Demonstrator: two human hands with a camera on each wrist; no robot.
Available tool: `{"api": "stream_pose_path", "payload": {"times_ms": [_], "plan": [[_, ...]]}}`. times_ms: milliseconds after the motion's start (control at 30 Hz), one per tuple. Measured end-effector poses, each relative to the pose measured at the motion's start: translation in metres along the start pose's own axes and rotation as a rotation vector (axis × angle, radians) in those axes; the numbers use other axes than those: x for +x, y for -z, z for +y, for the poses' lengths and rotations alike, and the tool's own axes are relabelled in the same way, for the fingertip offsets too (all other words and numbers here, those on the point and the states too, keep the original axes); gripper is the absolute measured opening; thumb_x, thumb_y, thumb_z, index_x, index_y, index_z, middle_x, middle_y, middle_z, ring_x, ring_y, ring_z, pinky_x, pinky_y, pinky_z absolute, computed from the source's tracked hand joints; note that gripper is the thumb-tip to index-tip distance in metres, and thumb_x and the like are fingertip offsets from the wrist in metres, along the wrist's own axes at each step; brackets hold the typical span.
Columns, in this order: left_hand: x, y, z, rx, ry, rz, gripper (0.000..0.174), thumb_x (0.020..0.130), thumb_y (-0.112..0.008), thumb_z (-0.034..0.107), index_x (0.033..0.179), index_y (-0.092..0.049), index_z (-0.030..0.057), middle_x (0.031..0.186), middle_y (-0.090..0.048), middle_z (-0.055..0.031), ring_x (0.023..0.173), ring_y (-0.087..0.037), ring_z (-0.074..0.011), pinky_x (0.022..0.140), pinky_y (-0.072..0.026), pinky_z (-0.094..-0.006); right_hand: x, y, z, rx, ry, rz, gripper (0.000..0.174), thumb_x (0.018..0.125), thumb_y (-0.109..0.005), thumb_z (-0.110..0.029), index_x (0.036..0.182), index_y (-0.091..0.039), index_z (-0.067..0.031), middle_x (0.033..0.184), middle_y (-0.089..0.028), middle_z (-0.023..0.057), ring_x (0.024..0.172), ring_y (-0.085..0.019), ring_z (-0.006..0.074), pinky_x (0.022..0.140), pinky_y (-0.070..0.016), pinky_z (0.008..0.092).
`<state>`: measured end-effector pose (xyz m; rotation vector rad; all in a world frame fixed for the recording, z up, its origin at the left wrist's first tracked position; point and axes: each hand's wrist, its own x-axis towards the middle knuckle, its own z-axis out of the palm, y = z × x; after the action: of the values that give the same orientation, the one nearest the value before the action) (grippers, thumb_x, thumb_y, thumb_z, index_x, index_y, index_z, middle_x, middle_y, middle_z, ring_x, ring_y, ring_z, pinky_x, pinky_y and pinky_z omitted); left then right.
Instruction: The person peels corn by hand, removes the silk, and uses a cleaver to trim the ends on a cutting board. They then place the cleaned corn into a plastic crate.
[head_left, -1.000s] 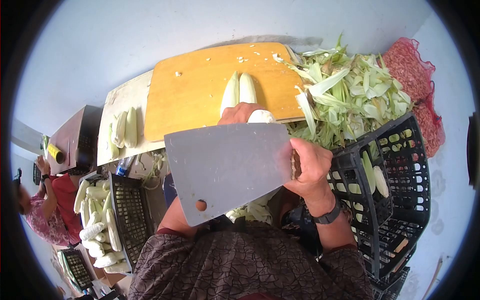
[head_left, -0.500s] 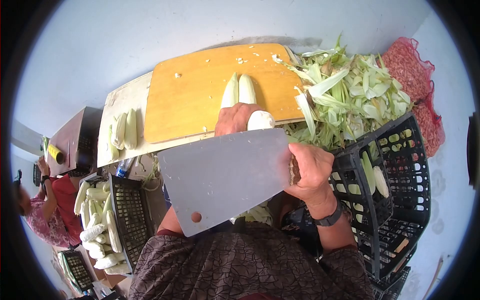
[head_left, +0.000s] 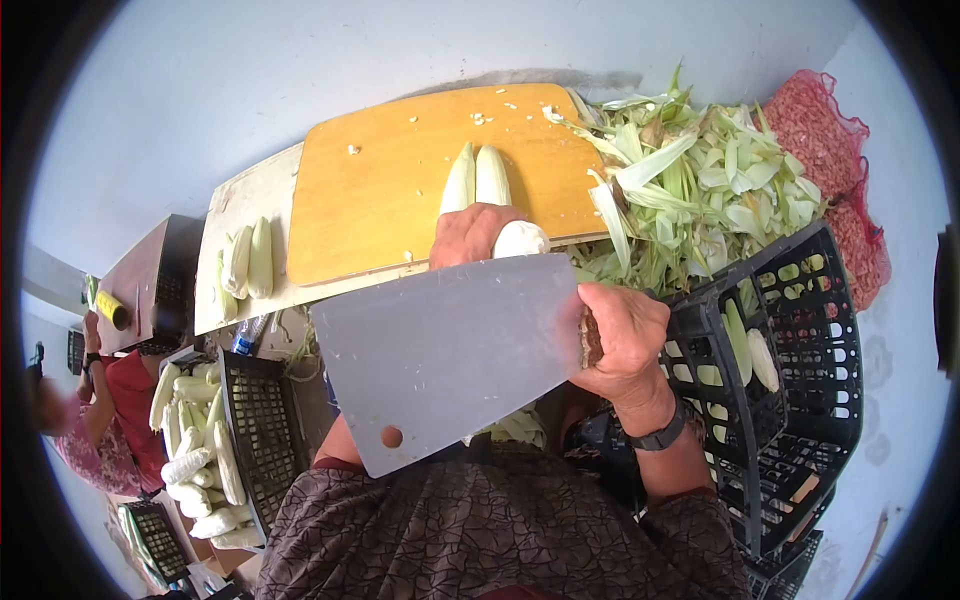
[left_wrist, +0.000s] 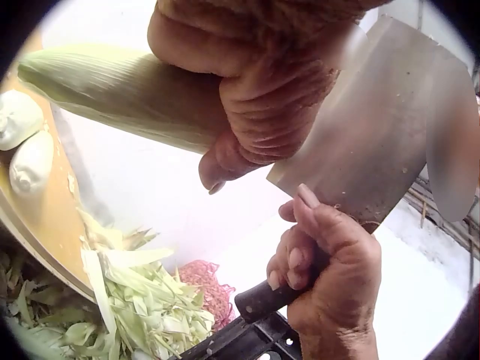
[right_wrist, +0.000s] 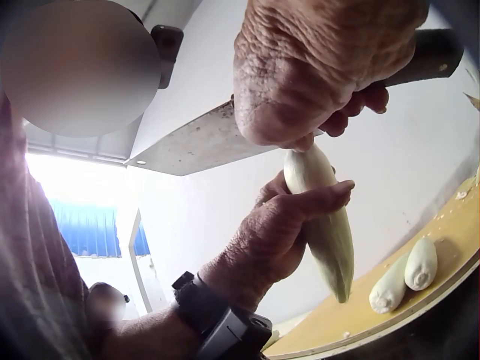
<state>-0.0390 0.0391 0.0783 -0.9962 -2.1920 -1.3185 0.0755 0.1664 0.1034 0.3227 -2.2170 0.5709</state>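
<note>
My left hand (head_left: 468, 238) grips a pale green ear of corn (right_wrist: 330, 240) held up off the board, its cut white end toward me and its tip slanting down. In the left wrist view the left thumb and fingers wrap its thick end. My right hand (head_left: 625, 340) grips the handle of a wide cleaver (head_left: 450, 350), the broad blade facing the head camera. In the right wrist view the right hand is right by the ear's white end. Two trimmed ears of corn (head_left: 492, 178) lie side by side on the yellow board (head_left: 370, 210) beyond the left hand.
Husks (head_left: 700, 180) pile up right of the board, beside red mesh sacks (head_left: 815, 140). A black crate (head_left: 800, 400) stands at my right. More corn ears (head_left: 260, 260) lie left of the board; another crate of corn (head_left: 205, 440) sits below. A person (head_left: 100, 420) is at the far left.
The cleaver has moved slightly down and to the left, toward my body, uncovering more of the left hand and the ear's white end. Both hands keep their grips; the last half second shows little movement.
</note>
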Motion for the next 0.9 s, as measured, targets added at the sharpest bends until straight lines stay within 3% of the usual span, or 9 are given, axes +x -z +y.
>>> {"api": "stream_pose_path", "payload": {"times_ms": [433,633,700,733,800,833,900], "plan": [[0.000,-0.002,-0.003,-0.112,-0.065,0.110,0.027,0.061,-0.070,0.015,0.085,-0.059,0.0065,0.081,-0.061,-0.0058,0.078,-0.055,-0.0241,0.070,-0.0428,-0.0337,0.002,0.003,0.001,-0.092,0.008,-0.086,0.042,0.061,-0.073,-0.021,0.088,-0.053,0.0041,0.060,-0.054,0.0101,0.049,-0.055,0.0253,0.046,-0.0434,0.0315],[0.002,0.005,0.007,-0.107,0.019,0.142,0.023,0.060,-0.069,0.016,0.078,-0.059,0.0062,0.074,-0.059,-0.0087,0.072,-0.054,-0.0280,0.066,-0.0423,-0.0351,-0.001,-0.003,0.008,-0.073,0.017,-0.036,0.032,0.062,-0.069,-0.012,0.085,-0.053,0.0035,0.056,-0.050,0.0081,0.045,-0.051,0.0244,0.043,-0.0405,0.0325],[0.009,0.029,0.015,-0.267,-0.083,-0.179,0.029,0.061,-0.070,0.015,0.085,-0.058,0.0046,0.080,-0.060,-0.0105,0.071,-0.055,-0.0297,0.065,-0.0432,-0.0349,0.000,-0.002,0.015,-0.155,-0.081,-0.039,0.028,0.061,-0.067,-0.008,0.084,-0.055,0.0015,0.056,-0.050,0.0092,0.045,-0.051,0.0256,0.043,-0.0405,0.0324],[0.006,0.025,0.013,-0.267,-0.087,-0.181,0.029,0.061,-0.070,0.015,0.085,-0.058,0.0046,0.080,-0.060,-0.0105,0.071,-0.055,-0.0297,0.065,-0.0432,-0.0349,0.000,-0.001,0.025,-0.157,-0.083,-0.035,0.028,0.061,-0.067,-0.008,0.084,-0.055,0.0015,0.056,-0.050,0.0092,0.045,-0.051,0.0256,0.043,-0.0405,0.0324],[-0.002,0.014,0.007,-0.126,-0.226,-0.100,0.036,0.064,-0.071,0.013,0.094,-0.054,0.0022,0.081,-0.059,-0.0097,0.068,-0.055,-0.0252,0.063,-0.0448,-0.0333,-0.002,-0.002,0.043,-0.308,-0.299,-0.001,0.019,0.064,-0.067,-0.007,0.080,-0.058,-0.0001,0.056,-0.051,0.0106,0.045,-0.051,0.0241,0.044,-0.0400,0.0302],[0.000,0.015,0.006,-0.128,-0.231,-0.091,0.036,0.064,-0.071,0.013,0.094,-0.054,0.0022,0.081,-0.059,-0.0097,0.068,-0.055,-0.0252,0.063,-0.0448,-0.0333,-0.003,-0.005,0.043,-0.313,-0.291,0.001,0.019,0.064,-0.067,-0.007,0.080,-0.058,-0.0001,0.056,-0.051,0.0106,0.045,-0.051,0.0241,0.044,-0.0400,0.0302],[0.002,0.019,0.010,-0.421,0.287,-0.252,0.039,0.068,-0.071,0.012,0.099,-0.050,0.0006,0.081,-0.056,-0.0091,0.072,-0.053,-0.0180,0.067,-0.0450,-0.0298,-0.002,-0.008,0.037,-0.098,-0.480,0.194,0.014,0.066,-0.066,-0.008,0.074,-0.057,-0.0006,0.058,-0.056,0.0144,0.049,-0.056,0.0282,0.046,-0.0420,0.0320]]}}
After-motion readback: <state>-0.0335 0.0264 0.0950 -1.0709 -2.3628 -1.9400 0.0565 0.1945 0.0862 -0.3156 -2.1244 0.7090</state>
